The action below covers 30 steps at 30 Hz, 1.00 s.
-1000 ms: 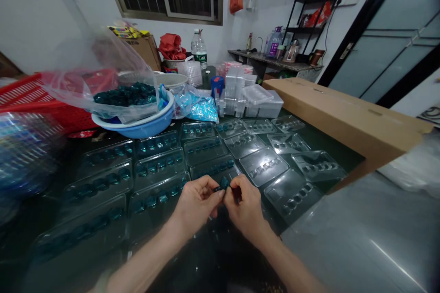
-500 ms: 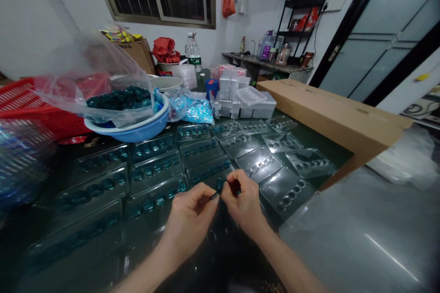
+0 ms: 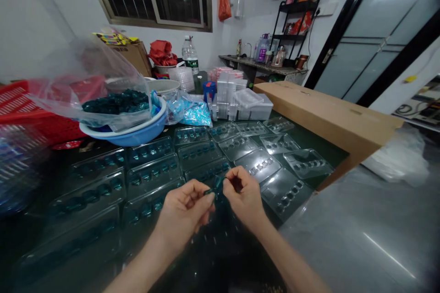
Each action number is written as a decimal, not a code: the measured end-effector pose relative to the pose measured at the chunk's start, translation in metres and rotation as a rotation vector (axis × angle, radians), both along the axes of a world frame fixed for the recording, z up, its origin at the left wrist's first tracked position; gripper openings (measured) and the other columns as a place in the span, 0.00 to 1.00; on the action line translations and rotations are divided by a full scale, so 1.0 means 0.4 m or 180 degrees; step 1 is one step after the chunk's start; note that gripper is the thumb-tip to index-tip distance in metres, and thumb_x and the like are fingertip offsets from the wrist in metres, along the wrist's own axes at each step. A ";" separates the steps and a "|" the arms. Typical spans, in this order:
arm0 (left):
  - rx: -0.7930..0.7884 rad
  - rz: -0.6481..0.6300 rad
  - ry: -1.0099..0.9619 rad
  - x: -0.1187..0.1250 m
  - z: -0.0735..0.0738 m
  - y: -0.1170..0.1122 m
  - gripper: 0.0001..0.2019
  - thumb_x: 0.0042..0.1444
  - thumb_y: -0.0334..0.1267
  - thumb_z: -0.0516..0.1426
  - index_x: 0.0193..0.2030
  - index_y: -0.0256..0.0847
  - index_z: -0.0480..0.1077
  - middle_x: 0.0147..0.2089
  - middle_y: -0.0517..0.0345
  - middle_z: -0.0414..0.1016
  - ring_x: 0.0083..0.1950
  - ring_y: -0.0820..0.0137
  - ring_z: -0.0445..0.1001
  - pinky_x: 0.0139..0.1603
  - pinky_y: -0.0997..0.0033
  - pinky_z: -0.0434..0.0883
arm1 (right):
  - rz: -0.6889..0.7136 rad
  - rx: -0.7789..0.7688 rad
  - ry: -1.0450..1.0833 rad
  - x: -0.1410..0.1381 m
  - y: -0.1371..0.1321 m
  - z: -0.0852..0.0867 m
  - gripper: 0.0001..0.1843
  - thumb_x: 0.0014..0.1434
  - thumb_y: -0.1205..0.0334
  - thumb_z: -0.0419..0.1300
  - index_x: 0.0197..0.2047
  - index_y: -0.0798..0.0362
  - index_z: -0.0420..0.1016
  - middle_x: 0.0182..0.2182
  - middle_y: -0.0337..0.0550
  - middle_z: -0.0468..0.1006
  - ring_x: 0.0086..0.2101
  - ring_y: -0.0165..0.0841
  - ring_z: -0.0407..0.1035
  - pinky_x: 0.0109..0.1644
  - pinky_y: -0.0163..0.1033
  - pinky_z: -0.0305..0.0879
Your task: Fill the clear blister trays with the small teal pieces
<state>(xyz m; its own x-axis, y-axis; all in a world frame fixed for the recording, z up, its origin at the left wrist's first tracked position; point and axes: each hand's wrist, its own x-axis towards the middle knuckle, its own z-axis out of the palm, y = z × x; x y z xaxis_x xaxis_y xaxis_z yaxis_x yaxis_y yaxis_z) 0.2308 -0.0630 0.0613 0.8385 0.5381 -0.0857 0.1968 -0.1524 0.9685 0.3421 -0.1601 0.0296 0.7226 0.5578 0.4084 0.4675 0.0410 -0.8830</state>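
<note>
As I watch from my remote station, the blue plastic basin (image 3: 127, 136) at ten o'clock holds teal pieces (image 3: 117, 102) under a clear bag; filled blister trays (image 3: 151, 176) lie at nine o'clock, unfilled trays (image 3: 259, 165) at two (shiny things). At twelve, the left hand (image 3: 184, 213) and right hand (image 3: 244, 194) pinch a small teal piece (image 3: 216, 184) between clenched fingertips.

The left hand (image 3: 184, 210) has dropped lower and drawn further from the right hand (image 3: 243, 196), and the small teal piece (image 3: 213, 188) now stretches out between them. The view has swung, so the blue basin (image 3: 127, 132) and cardboard box (image 3: 326, 119) sit further left, and more floor (image 3: 415, 110) shows at the right.
</note>
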 end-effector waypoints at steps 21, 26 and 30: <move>-0.0191 -0.0803 -0.0065 0.033 0.032 -0.002 0.08 0.54 0.41 0.51 0.30 0.40 0.64 0.20 0.64 0.65 0.19 0.77 0.62 0.17 0.80 0.57 | 0.0782 -0.0075 0.0839 -0.037 -0.034 0.005 0.07 0.57 0.60 0.52 0.32 0.54 0.68 0.20 0.34 0.67 0.20 0.24 0.61 0.23 0.29 0.58; -0.1387 -0.0417 0.0102 0.039 -0.002 -0.019 0.13 0.53 0.46 0.52 0.26 0.40 0.58 0.16 0.68 0.59 0.12 0.82 0.53 0.10 0.83 0.44 | 0.0644 0.0057 0.0814 -0.048 -0.038 -0.012 0.08 0.55 0.60 0.55 0.27 0.54 0.69 0.16 0.33 0.65 0.17 0.23 0.59 0.21 0.28 0.55; -0.1905 -0.0440 -0.0241 0.043 -0.004 -0.037 0.12 0.53 0.40 0.54 0.25 0.39 0.57 0.16 0.69 0.56 0.13 0.84 0.51 0.12 0.84 0.43 | 0.0872 0.0394 0.1552 -0.038 -0.043 -0.014 0.11 0.55 0.58 0.55 0.26 0.55 0.67 0.14 0.31 0.63 0.14 0.22 0.56 0.17 0.27 0.52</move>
<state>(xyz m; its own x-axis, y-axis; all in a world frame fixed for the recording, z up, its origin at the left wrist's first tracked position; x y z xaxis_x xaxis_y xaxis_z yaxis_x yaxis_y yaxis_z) 0.2480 -0.0779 0.0598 0.9126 0.3011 -0.2766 0.1414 0.4024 0.9045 0.3268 -0.1771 0.0239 0.6796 0.7204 0.1383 -0.0349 0.2201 -0.9749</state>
